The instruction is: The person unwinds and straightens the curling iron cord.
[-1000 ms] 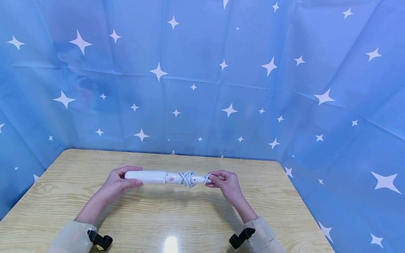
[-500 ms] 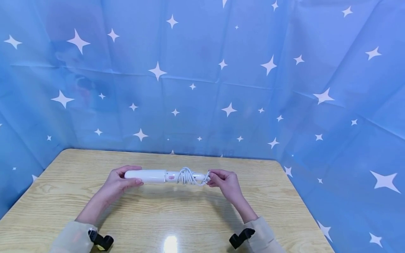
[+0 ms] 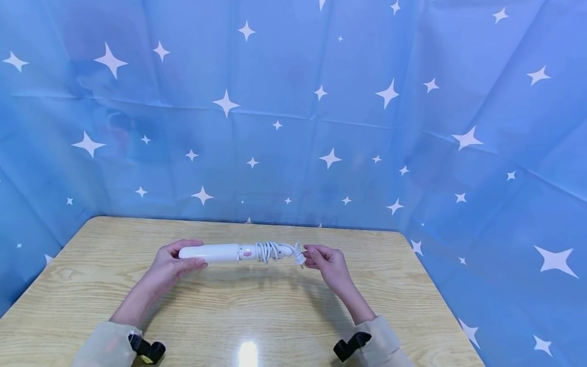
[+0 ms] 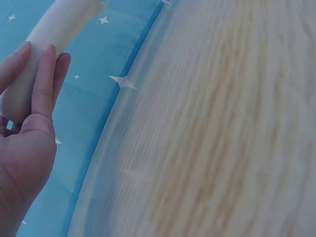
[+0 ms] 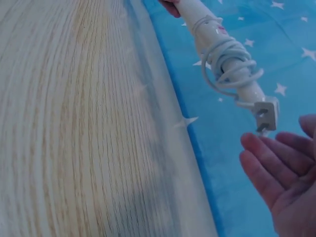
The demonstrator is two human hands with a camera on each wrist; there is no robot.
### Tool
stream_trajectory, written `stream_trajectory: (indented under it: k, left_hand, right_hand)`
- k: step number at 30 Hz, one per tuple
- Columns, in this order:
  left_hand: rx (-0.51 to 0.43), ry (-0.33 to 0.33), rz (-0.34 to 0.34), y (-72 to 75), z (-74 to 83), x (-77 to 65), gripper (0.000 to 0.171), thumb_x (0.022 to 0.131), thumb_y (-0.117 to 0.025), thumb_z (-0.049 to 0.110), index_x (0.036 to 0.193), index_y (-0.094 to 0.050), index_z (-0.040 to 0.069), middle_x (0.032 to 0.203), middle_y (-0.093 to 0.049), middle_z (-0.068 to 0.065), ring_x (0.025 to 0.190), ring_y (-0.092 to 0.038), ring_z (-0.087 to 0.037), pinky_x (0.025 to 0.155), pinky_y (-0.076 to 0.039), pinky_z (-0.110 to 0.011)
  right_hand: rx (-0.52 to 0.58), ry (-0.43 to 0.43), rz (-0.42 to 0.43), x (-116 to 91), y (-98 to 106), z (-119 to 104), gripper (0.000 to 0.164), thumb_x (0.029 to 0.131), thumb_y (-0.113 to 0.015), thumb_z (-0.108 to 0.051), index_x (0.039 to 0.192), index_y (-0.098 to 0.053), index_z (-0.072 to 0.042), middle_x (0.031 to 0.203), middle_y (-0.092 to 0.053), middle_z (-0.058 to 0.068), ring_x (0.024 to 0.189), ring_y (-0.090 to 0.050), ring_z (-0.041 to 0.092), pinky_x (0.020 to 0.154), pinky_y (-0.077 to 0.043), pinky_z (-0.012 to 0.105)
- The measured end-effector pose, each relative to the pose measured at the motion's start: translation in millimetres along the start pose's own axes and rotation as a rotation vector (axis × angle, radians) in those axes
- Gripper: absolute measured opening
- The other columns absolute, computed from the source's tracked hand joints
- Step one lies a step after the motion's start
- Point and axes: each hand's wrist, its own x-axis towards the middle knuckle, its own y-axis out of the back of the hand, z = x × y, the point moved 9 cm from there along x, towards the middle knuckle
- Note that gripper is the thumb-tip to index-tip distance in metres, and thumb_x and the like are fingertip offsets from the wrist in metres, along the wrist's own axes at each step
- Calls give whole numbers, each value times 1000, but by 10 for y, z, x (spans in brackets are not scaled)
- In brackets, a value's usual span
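A white hair iron point(image 3: 211, 253) with a pinkish switch is held level above the table, its cord point(image 3: 269, 251) wound round the handle. My left hand point(image 3: 167, 262) grips the rounded left end between thumb and fingers; the left wrist view shows the fingers along the smooth white body point(image 4: 61, 27). At the other end hangs the plug point(image 5: 266, 116), beside the handle's tip. My right hand point(image 3: 330, 262) is just right of it. In the right wrist view this hand point(image 5: 291, 173) has its fingers extended, palm showing, with fingertips close below the plug and nothing held.
The pale wood-grain table point(image 3: 247, 311) lies below both hands, with a bright light reflection near its front. A blue curtain point(image 3: 293, 76) with white stars surrounds the back and sides. Black wrist cameras point(image 3: 147, 349) sit on both sleeves.
My right fingers have let go of the handle end with its cord and plug, and the plug now hangs there. Cord loops shifted on the handle. My left hand keeps its grip.
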Motion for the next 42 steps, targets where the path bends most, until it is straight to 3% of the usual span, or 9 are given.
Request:
stream_trajectory:
  k: [5,9,15,18,23,26,29,36,42]
  left_hand:
    - [10,7,3,-7,-23,0,40,86,-71,-17,122,-71,-1,121,-55,-9,108,-61,-25,91,-62,-40]
    - [2,2,7,-11,-20,7,40,85,-71,-17,118,-74,5,121,-56,-8,107,-62,-25,91,-63,-39]
    - [0,-18,-2,-28,-3,25,40,85,-70,-18,115,-75,7,120,-57,-8,106,-63,-25,90,-63,-40]
    - [-8,-19,-4,-30,-5,37,39,85,-70,-19,115,-75,6,121,-55,-9,107,-62,-26,91,-63,-41]
    - [-40,-4,-7,-33,-14,42,38,87,-68,-19,115,-75,6,125,-50,-11,111,-58,-27,93,-62,-41]
    - [-54,3,-10,-35,-16,44,38,87,-67,-19,115,-74,6,127,-47,-13,112,-56,-28,94,-61,-42]
    - [-60,5,-15,-39,-12,45,38,87,-67,-19,115,-74,6,127,-46,-13,113,-56,-28,94,-61,-42]
    - [-63,-15,-31,-38,3,32,38,88,-66,-19,113,-75,7,125,-50,-11,113,-56,-28,93,-62,-43]
    - [-57,-24,-39,-35,8,18,37,88,-66,-19,113,-75,7,123,-52,-10,111,-57,-28,92,-62,-42]
  right_hand:
    - [-52,2,63,-4,49,2,29,104,-63,-14,121,-70,9,103,-75,21,87,-74,32,79,-66,36]
    - [-137,29,110,-15,85,-30,29,100,-69,-14,120,-72,6,102,-76,17,87,-74,31,78,-66,39]
    - [-232,120,106,-38,56,-92,35,94,-77,-18,126,-72,-3,112,-76,12,94,-74,23,77,-65,29]
    - [-271,217,80,-59,0,-145,40,91,-80,-16,129,-71,-5,112,-76,12,93,-74,24,78,-66,31]
    - [-460,496,54,-135,-139,-293,56,80,-88,-9,132,-68,-2,121,-73,14,96,-73,26,76,-67,41]
    - [-547,623,52,-180,-204,-332,64,75,-91,-8,134,-66,-1,121,-72,15,94,-73,25,71,-67,37]
    - [-571,692,56,-206,-232,-338,65,73,-92,-5,133,-65,0,117,-73,16,87,-73,22,65,-66,33]
    - [-597,752,100,-260,-218,-375,48,79,-87,0,125,-70,-1,102,-76,11,73,-69,16,51,-57,21]
    - [-581,772,98,-270,-200,-375,44,81,-83,2,124,-72,-1,104,-77,12,73,-70,15,52,-60,23]
